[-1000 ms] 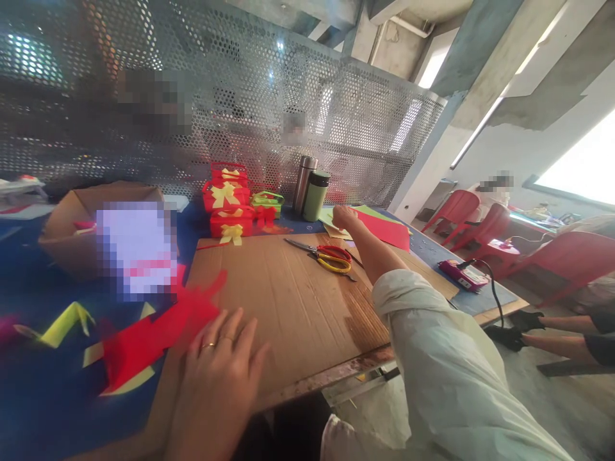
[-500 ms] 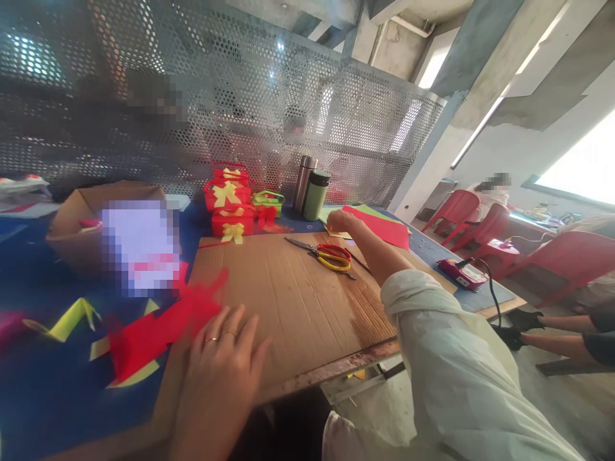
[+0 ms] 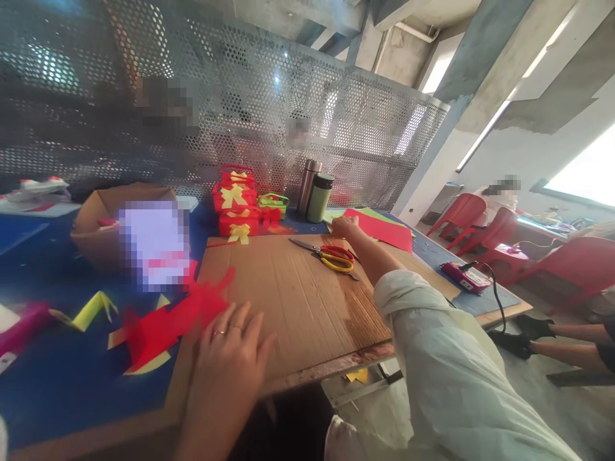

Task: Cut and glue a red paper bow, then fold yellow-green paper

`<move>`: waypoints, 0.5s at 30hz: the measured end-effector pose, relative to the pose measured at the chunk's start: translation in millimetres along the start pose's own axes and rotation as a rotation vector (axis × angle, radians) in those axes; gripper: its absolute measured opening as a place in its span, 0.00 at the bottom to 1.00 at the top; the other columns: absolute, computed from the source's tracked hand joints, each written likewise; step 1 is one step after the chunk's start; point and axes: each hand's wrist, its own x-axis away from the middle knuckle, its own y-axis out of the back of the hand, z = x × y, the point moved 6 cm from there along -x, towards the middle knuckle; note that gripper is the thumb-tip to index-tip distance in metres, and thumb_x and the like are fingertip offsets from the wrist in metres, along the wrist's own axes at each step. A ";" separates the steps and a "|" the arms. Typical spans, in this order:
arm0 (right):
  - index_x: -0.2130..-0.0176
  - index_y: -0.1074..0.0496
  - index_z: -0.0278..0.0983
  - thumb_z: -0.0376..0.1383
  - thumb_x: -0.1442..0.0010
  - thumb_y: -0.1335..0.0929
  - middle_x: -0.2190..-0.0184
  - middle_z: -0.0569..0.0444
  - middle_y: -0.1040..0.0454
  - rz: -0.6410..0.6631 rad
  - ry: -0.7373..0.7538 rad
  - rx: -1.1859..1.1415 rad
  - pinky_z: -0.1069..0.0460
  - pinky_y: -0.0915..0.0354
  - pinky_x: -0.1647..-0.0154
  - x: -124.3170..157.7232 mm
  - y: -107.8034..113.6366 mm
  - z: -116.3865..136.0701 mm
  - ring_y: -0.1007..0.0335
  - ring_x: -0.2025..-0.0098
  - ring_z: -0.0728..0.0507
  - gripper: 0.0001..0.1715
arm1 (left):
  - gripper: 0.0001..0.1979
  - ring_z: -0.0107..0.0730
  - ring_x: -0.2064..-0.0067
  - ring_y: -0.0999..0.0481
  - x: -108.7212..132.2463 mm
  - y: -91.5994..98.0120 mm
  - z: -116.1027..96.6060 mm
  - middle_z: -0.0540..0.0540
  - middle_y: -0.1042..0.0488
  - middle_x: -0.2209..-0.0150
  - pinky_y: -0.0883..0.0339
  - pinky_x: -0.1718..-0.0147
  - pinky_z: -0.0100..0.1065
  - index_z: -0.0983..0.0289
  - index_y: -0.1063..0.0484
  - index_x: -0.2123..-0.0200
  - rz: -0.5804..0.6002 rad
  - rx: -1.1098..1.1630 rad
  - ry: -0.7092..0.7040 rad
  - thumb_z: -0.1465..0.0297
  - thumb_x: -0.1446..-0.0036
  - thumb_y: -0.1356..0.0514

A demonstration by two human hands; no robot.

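1. Apparently the bare right hand point(image 3: 344, 225) is at the far paper pile, its fingers curled in; whether they pinch a sheet, I cannot tell.
2. Meanwhile, the bare left hand point(image 3: 230, 349) lies flat with fingers spread and grips nothing. It is over the near left part of the wide brown cardboard sheet point(image 3: 273, 294), right beside a red, strip-ended cut-out point(image 3: 163, 328), which looks like thin sheet material.
3. At the right hand's edge is the flat, bright red sheet point(image 3: 387, 232), with light green paper point(image 3: 372, 214) showing behind it, all towards the desk's far right side.
4. To reach that pile well, I would lift one sheet by its edge, keeping the fingers flat so the corner does not crease, and let the left palm steady the cardboard.
5. Under the right forearm's near side are scissors point(image 3: 336, 256) with red and yellow handles and metal blades; the sleeve point(image 3: 408, 294) should clear them.
6. Farther out on the blue-topped desk point(image 3: 62, 390) stand the stacked red boxes with yellow bows point(image 3: 234, 203), a small green box point(image 3: 273, 205), a green bottle point(image 3: 319, 202) and a steel flask point(image 3: 307, 186); a sheet drawn back low and to the right should miss them.
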 end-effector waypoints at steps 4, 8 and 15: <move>0.37 0.27 0.35 0.43 0.32 0.34 0.42 0.30 0.25 0.031 -0.066 -0.031 0.32 0.34 0.47 -6.4 0.5 -0.4 0.26 0.41 0.26 0.29 | 0.18 0.59 0.41 0.23 -0.1 0.2 2.0 0.67 0.20 0.43 0.28 0.48 0.55 0.64 0.19 0.48 0.015 0.073 0.047 0.62 0.30 0.44; 0.38 0.25 0.36 0.39 0.36 0.30 0.42 0.30 0.24 0.023 -0.102 -0.008 0.25 0.40 0.44 -13.2 2.0 8.1 0.27 0.42 0.24 0.29 | 0.18 0.59 0.40 0.23 1.3 -2.0 2.4 0.67 0.21 0.42 0.29 0.46 0.55 0.63 0.19 0.46 0.024 0.096 0.055 0.62 0.30 0.43; 0.39 0.24 0.35 0.35 0.30 0.37 0.40 0.31 0.26 -0.060 -0.066 0.006 0.24 0.47 0.38 -11.1 4.3 7.3 0.36 0.34 0.23 0.25 | 0.18 0.58 0.39 0.24 -0.5 2.9 -4.0 0.66 0.21 0.41 0.28 0.45 0.54 0.65 0.20 0.46 0.065 0.046 0.064 0.63 0.30 0.42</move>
